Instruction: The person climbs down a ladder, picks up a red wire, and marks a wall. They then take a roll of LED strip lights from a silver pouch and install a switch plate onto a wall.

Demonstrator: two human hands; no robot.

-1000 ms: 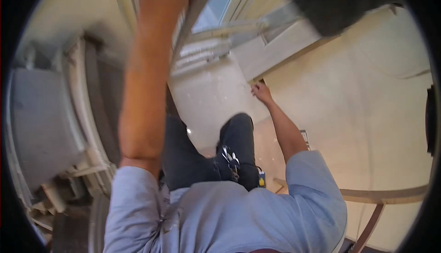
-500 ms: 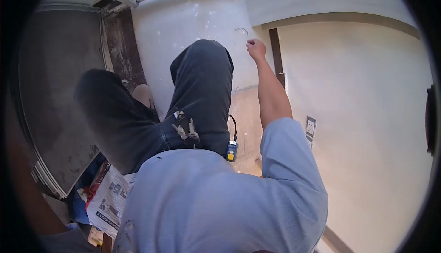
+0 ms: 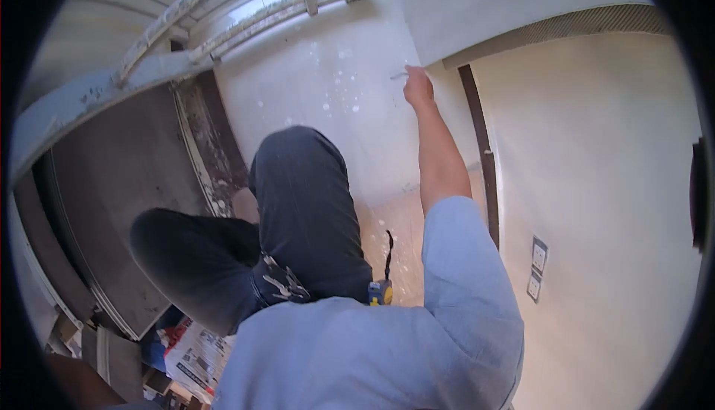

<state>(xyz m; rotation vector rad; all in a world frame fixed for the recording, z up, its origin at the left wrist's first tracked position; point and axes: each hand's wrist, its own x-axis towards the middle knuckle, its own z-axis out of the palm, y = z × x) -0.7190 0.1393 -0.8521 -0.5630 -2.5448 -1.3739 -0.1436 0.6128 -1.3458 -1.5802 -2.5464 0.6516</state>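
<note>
I'm watching the right hand [image 3: 418,88] closing its fingers round a thin pale stick [image 3: 398,75], reaching up at the white panel [image 3: 335,105]; the left hand's sitting out of frame.

Bright daylight, strong fisheye bending, black vignetted corners, slight softness.

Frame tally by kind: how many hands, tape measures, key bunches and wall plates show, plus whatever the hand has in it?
right hand: 1
thin pale stick, pinched at the hand's tips against the wall: 1
tape measure, at the waist: 1
key bunch, on the belt: 1
wall plates: 2
Total: 6
</note>
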